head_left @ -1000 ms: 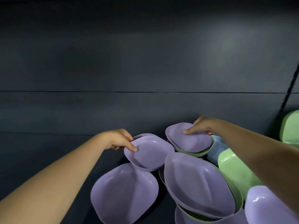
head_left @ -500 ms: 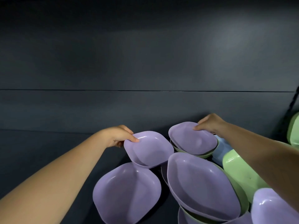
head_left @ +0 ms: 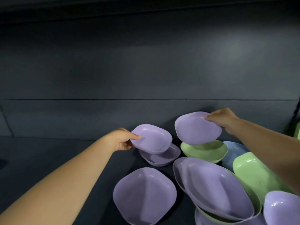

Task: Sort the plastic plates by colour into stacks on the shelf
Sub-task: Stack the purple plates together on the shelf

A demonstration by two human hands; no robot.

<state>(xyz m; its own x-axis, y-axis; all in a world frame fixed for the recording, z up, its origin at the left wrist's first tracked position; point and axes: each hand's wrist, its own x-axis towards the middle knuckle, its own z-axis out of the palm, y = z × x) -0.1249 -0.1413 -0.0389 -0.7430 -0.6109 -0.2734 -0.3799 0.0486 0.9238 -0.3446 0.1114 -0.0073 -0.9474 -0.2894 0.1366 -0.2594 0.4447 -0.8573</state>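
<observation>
My left hand (head_left: 122, 140) grips the rim of a small purple plate (head_left: 152, 138), held just above another purple plate (head_left: 164, 157) that lies on the dark shelf (head_left: 40, 153). My right hand (head_left: 223, 119) pinches the far edge of a second small purple plate (head_left: 197, 128), raised over a green plate (head_left: 206, 151). A larger purple plate (head_left: 144, 194) lies alone at the front. To its right a big purple plate (head_left: 214, 187) rests tilted on a mixed pile.
A blue plate (head_left: 233, 151) and a green plate (head_left: 254, 174) lie under my right forearm. Another purple plate (head_left: 282, 208) sits at the lower right corner, and a green one (head_left: 297, 133) peeks in at the right edge. The shelf's dark back wall (head_left: 146, 78) stands close behind.
Both hands have lifted their purple plates. The right one rose off the green plate, and the left one rose, uncovering a purple plate beneath.
</observation>
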